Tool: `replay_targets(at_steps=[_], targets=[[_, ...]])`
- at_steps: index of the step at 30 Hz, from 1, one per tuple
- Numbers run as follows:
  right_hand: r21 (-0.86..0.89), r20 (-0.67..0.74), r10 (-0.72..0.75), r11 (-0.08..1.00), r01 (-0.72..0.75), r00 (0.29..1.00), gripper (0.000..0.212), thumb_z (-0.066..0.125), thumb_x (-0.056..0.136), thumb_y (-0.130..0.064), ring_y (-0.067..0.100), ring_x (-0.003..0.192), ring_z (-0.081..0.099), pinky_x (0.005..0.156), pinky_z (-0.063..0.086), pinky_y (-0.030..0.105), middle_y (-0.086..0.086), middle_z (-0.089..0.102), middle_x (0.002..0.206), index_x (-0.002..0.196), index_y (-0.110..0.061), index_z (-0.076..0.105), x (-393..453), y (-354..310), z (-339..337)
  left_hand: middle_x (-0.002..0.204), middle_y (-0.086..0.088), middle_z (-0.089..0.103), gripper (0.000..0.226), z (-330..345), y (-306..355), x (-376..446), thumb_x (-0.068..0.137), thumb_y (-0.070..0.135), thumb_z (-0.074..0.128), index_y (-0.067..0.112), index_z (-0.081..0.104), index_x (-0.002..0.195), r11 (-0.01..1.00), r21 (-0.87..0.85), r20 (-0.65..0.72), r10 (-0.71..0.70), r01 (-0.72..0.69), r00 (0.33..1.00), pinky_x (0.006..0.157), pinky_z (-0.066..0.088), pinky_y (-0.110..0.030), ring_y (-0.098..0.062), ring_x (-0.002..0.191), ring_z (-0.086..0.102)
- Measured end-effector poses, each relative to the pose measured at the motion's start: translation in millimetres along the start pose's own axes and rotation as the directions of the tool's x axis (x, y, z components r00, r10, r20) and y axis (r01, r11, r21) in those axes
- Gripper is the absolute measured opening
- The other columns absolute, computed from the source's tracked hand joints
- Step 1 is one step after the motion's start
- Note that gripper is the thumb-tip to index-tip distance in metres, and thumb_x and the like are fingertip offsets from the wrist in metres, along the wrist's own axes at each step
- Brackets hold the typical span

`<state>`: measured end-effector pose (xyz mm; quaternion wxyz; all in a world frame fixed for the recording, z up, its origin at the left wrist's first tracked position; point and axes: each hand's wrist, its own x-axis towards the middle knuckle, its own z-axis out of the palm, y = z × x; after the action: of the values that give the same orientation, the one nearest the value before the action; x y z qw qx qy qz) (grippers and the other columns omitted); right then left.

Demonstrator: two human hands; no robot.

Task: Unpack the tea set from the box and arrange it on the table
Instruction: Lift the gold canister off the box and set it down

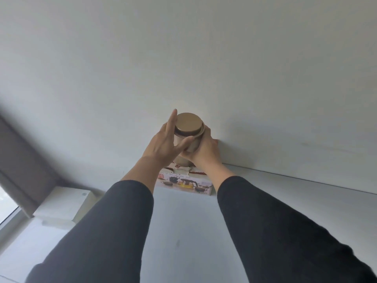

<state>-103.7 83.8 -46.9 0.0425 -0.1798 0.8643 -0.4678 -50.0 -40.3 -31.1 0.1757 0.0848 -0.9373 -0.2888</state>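
Person lifting brown jar [188, 132] clear of box [184, 183] w/ right hand [204, 151] wrapping its side, left hand [165, 142] flat-fingered, steadying it, prob. to protect the lid.

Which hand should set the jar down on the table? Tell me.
Probably the right hand: its grip wraps the brown jar above the box. The left hand only touches it with straight fingers.
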Motion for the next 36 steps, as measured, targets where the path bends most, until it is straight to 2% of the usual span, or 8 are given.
replay_targets(at_steps=[5, 10, 17, 19, 23, 27, 30, 36], targets=[[-0.018, -0.089, 0.004, 1.0, -0.005, 0.996, 0.088, 0.081, 0.065, -0.039, 0.021, 0.114, 0.056, 0.086, 0.047, 0.026, -0.004, 0.057, 0.128, 0.136, -0.023, 0.032, -15.2, 8.9, -41.8, 0.148, -0.006, 0.038, 0.089, 10.4, 39.7, 5.6, 0.086, 0.058, 0.052, 0.026, 0.002, 0.152, 0.996, -0.014, 0.015, 0.087, -0.087, 0.996, 0.102, 0.036, -0.034, -0.025, 0.131, 0.042], [-0.075, -0.206, 0.053, 0.995, -0.07, 0.977, 0.087, 0.08, 0.064, -0.041, 0.021, 0.114, 0.057, 0.089, 0.048, 0.03, -0.005, 0.058, 0.126, 0.134, -0.023, 0.033, -43.4, 44.7, -124.1, 0.148, -0.008, 0.039, 0.089, 54.0, 120.5, 5.4, 0.087, 0.053, 0.055, 0.023, 0.003, 0.152, 0.977, -0.112, 0.085, 0.193, -0.183, 0.977, 0.104, 0.034, -0.034, -0.027, 0.133, 0.041], [-0.115, -0.335, 0.168, 0.969, -0.217, 0.927, 0.087, 0.079, 0.064, -0.04, 0.022, 0.116, 0.056, 0.096, 0.047, 0.039, -0.007, 0.056, 0.128, 0.135, -0.023, 0.032, -98.5, 136.5, -262.3, 0.148, -0.002, 0.039, 0.093, 162.3, 254.7, -12.3, 0.085, 0.055, 0.056, 0.025, -0.002, 0.152, 0.933, -0.271, 0.23, 0.303, -0.238, 0.925, 0.106, 0.036, -0.035, -0.025, 0.134, 0.04], [-0.111, -0.344, 0.195, 0.963, -0.246, 0.918, 0.086, 0.079, 0.065, -0.039, 0.021, 0.116, 0.055, 0.096, 0.046, 0.038, -0.007, 0.055, 0.128, 0.135, -0.023, 0.031, -111.3, 169.5, -298.3, 0.149, -0.001, 0.039, 0.094, 198.6, 289.5, -18.9, 0.085, 0.056, 0.055, 0.026, -0.004, 0.152, 0.929, -0.29, 0.275, 0.309, -0.228, 0.91, 0.103, 0.036, -0.033, -0.024, 0.134, 0.04], [-0.081, -0.326, 0.256, 0.951, -0.297, 0.91, 0.085, 0.081, 0.066, -0.035, 0.017, 0.115, 0.055, 0.085, 0.044, 0.025, -0.007, 0.054, 0.128, 0.134, -0.021, 0.032, -124.1, 241.0, -361.3, 0.15, 0.0, 0.037, 0.096, 274.2, 348.5, -26.7, 0.085, 0.056, 0.056, 0.025, -0.005, 0.152, 0.931, -0.318, 0.342, 0.291, -0.181, 0.894, 0.102, 0.033, -0.029, -0.022, 0.136, 0.038], [-0.052, -0.305, 0.308, 0.939, -0.339, 0.901, 0.088, 0.083, 0.065, -0.031, 0.018, 0.115, 0.054, 0.087, 0.045, 0.026, -0.005, 0.054, 0.128, 0.135, -0.023, 0.03, -123.2, 305.9, -407.7, 0.152, -0.002, 0.035, 0.1, 343.5, 393.1, -28.5, 0.083, 0.057, 0.057, 0.023, -0.008, 0.151, 0.935, -0.339, 0.401, 0.242, -0.102, 0.883, 0.106, 0.031, -0.032, -0.023, 0.138, 0.034], [-0.017, -0.292, 0.334, 0.935, -0.355, 0.896, 0.09, 0.085, 0.063, -0.029, 0.019, 0.116, 0.054, 0.091, 0.047, 0.029, -0.004, 0.054, 0.128, 0.135, -0.024, 0.03, -115.0, 345.4, -430.1, 0.153, -0.003, 0.032, 0.101, 384.3, 414.9, -25.2, 0.084, 0.055, 0.058, 0.02, -0.008, 0.152, 0.938, -0.346, 0.434, 0.186, -0.027, 0.882, 0.107, 0.03, -0.032, -0.022, 0.14, 0.03], [0.033, -0.269, 0.356, 0.932, -0.36, 0.895, 0.09, 0.086, 0.062, -0.026, 0.017, 0.114, 0.054, 0.085, 0.042, 0.022, -0.004, 0.056, 0.127, 0.135, -0.022, 0.032, -93.9, 397.3, -449.0, 0.152, -0.001, 0.032, 0.096, 433.3, 431.4, -5.5, 0.084, 0.052, 0.06, 0.02, 0.001, 0.152, 0.953, -0.304, 0.47, 0.131, 0.02, 0.873, 0.107, 0.03, -0.031, -0.02, 0.14, 0.03]])
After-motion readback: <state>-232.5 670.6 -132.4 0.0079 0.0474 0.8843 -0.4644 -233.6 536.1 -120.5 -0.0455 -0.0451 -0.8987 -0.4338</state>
